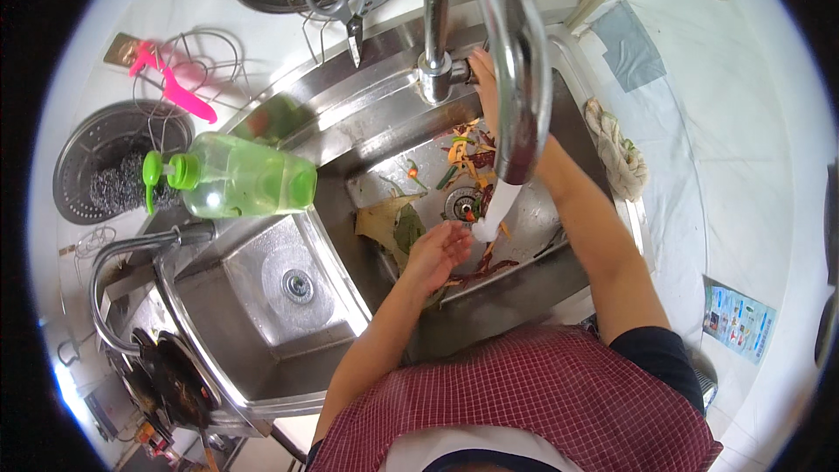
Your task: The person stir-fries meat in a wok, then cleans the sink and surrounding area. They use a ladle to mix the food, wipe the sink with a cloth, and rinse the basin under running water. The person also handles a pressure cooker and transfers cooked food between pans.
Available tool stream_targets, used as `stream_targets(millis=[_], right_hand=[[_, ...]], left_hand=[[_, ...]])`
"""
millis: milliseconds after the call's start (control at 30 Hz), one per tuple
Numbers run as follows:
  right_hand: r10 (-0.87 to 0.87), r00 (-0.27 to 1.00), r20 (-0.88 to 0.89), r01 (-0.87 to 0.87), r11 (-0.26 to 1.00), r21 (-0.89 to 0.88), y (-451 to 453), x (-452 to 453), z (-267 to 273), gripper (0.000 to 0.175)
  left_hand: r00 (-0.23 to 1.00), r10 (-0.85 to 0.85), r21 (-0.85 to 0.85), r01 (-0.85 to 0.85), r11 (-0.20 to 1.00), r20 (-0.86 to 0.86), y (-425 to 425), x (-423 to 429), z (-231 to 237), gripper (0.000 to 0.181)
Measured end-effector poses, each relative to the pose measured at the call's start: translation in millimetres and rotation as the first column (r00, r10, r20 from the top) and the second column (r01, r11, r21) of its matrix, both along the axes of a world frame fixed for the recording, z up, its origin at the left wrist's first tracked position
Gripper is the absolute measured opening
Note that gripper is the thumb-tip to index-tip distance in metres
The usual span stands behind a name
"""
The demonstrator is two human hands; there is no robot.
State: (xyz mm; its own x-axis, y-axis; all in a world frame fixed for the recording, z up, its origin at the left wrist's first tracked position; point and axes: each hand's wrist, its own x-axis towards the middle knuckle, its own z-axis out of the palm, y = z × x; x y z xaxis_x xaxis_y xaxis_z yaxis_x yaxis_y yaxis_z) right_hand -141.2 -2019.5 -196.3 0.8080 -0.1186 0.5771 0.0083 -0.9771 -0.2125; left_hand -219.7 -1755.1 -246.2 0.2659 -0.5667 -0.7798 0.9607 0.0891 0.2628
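Observation:
Water runs from a chrome faucet point(524, 78) into a steel sink basin point(393, 177). My left hand point(442, 252) is beside the stream, palm turned towards it, fingers slightly apart and holding nothing. My right hand point(484, 82) reaches up behind the spout to the faucet's side handle point(462, 71); the spout partly hides it, so its grip cannot be made out. Orange and dark red vegetable peels point(482, 158) lie around the drain strainer point(464, 202). A yellowish leaf point(380, 216) and a green leaf point(408, 228) rest left of my left hand.
A green soap pump bottle point(252, 177) lies across the left rim. Grey scissors point(354, 19) and a pink peeler point(187, 95) hang on wire racks. A second basin point(262, 314) adjoins at left. A twisted cloth point(616, 151) lies on the right rim. Pans point(174, 380) stand lower left.

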Motion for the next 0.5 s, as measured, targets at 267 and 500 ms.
stream_targets(millis=[267,500], right_hand=[[0.432,0.832,-0.350,0.545,-0.511,0.665,140,-152,-74,0.019],[0.370,0.689,-0.623,0.710,-0.172,0.683,123,-176,-111,0.035]], left_hand=[[0.996,-0.038,0.096,0.046,0.994,-0.082,-10,-23,-63,0.026],[0.112,-0.993,0.995,-0.091,0.033,0.044,39,46,-114,0.075]])
